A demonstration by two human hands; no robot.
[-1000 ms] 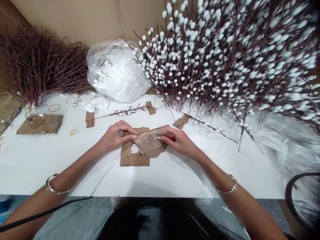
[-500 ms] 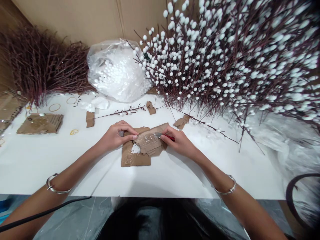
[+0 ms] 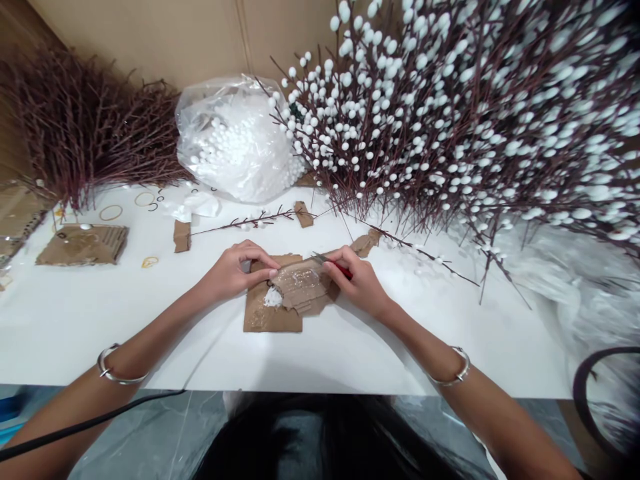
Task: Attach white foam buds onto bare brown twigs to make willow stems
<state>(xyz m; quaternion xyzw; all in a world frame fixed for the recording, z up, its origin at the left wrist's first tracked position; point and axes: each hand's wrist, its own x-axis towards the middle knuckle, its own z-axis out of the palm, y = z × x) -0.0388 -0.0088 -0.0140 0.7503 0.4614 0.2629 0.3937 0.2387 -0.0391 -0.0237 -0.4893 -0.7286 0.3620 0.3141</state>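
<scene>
Between thumb and fingers, my left hand (image 3: 239, 268) pinches the left edge of a torn cardboard piece (image 3: 300, 288) that has a shiny, clear smear on it. My right hand (image 3: 359, 283) is closed around a small red-handled tool (image 3: 343, 269) with a narrow grey metal tip; whether it is a knife or tweezers is unclear. The tip points up and left, over the torn piece's upper edge. Beneath lies a flatter cardboard sheet (image 3: 273, 323), also smeared, with a small white clump (image 3: 273, 297) on it.
Behind stand bare brown twigs (image 3: 100, 133), a clear bag of white balls (image 3: 235, 147) and a big bunch of white-berried stems (image 3: 400, 133). A loose twig (image 3: 250, 221), cardboard scraps (image 3: 182, 237) and rubber bands (image 3: 111, 213) lie about. A black cable (image 3: 95, 423) crosses front left.
The tool's tip has swung up and left, away from the smear on the torn cardboard. My left hand keeps its pinch, and the whole view has shifted slightly.
</scene>
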